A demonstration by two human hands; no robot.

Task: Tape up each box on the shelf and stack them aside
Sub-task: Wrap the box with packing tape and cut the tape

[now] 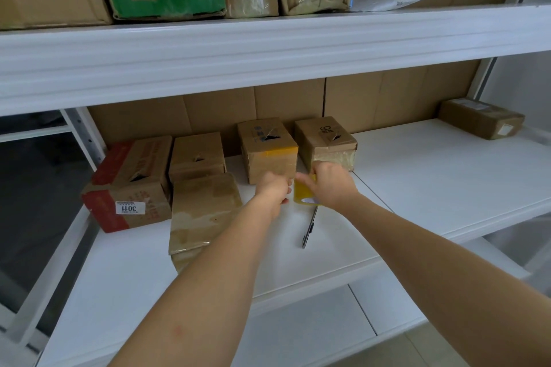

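White shelf [432, 164], back edge lined with small boxes [268, 149]. Right hand [331, 185] grips the yellow tape roll [302, 195] mid-shelf; left hand [272, 191] pinches at its end, I think. Boxes look light and stiff, so grab them by the sides.

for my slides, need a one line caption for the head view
Both hands, left hand and right hand, work a yellow tape roll before small boxes on a white shelf.

open shelf board [432, 176] right, cardboard boxes [196, 155] crowding left, pen [309, 226] mid-shelf
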